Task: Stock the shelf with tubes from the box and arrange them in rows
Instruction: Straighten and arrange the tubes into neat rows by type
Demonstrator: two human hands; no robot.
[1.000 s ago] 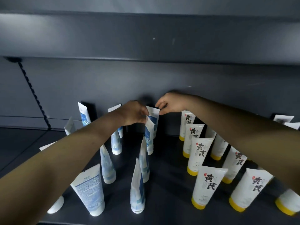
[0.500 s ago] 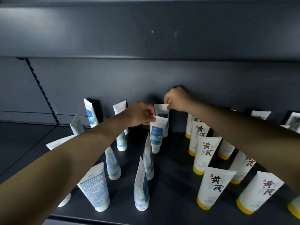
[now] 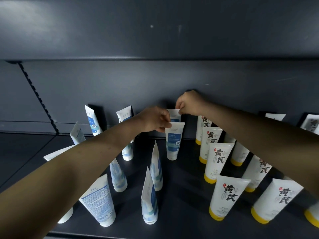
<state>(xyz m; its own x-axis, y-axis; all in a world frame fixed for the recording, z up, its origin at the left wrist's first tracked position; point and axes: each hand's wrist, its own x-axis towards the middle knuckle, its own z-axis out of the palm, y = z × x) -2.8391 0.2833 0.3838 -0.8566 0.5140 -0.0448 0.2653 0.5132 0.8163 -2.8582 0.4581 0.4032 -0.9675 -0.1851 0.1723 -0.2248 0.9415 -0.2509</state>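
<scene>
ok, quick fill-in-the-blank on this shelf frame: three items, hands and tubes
1. The left hand pinches the flat top of a white-and-blue plastic tube that stands with its white ____ down on the dark grey metal shelf.
2. The right hand pinches a second white-and-blue tube standing directly ____ the first.
3. The white plastic tubes with black characters on the right have caps coloured ____.

Missing words: cap; behind; yellow.
</scene>
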